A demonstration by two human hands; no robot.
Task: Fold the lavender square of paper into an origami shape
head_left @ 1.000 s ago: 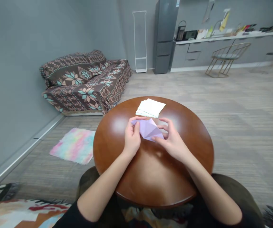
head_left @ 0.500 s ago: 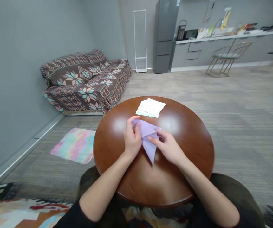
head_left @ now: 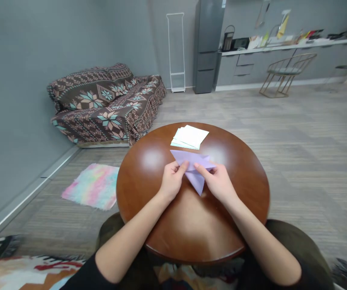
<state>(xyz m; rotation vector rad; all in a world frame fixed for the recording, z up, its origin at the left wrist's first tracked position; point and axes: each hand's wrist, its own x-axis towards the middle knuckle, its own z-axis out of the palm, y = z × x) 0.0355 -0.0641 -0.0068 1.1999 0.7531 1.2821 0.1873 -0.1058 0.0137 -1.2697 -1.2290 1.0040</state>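
Observation:
A folded sheet of purple paper (head_left: 195,180) is held up over the round brown table (head_left: 143,189), with pointed corners at its left, right and bottom. My left hand (head_left: 172,180) pinches it on the left, thumb on top and fingers behind. On the right side my right hand (head_left: 220,181) grips the same paper, its thumb pressed on the folded flap. Both hands' fingers are partly hidden behind the sheet. Just beyond the paper lies a loose stack of white and pale sheets (head_left: 190,137).
A sofa (head_left: 107,104) under a patterned cover stands at the far left, with a pastel rug (head_left: 91,186) on the floor nearer to me. At the back are a white rack (head_left: 177,74), a grey fridge (head_left: 206,48), a kitchen counter (head_left: 252,51) and a metal-framed chair (head_left: 288,71).
The purple paper has turned, and its upper flap now lies more across the front. My left hand has shifted its pinch lower, and both thumbs now press on the paper near its middle.

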